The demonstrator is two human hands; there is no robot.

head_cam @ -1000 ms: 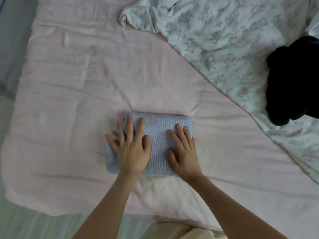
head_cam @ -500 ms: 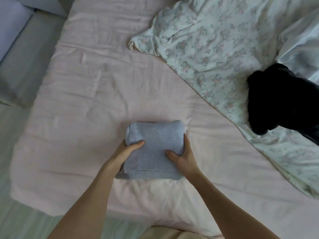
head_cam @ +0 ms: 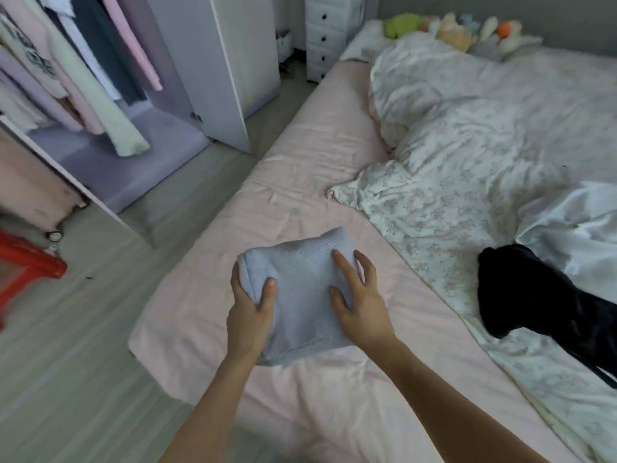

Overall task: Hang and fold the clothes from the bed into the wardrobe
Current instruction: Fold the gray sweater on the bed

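Both hands hold folded blue knit [head_cam: 300, 295]: left hand [head_cam: 250, 309] grips edge, right hand [head_cam: 360, 302] flat on top.

So we've got the bed [head_cam: 300, 168] with a pale pink sheet, running from the near edge up to the far end. A floral duvet [head_cam: 467, 155] is bunched over its right side and far half. On the duvet near the right edge we see a black garment [head_cam: 534, 295], with a white one [head_cam: 574, 225] touching it just beyond. A row of plush toys [head_cam: 454, 31] lines the far edge. We can't tell if the folded blue knit touches the sheet.
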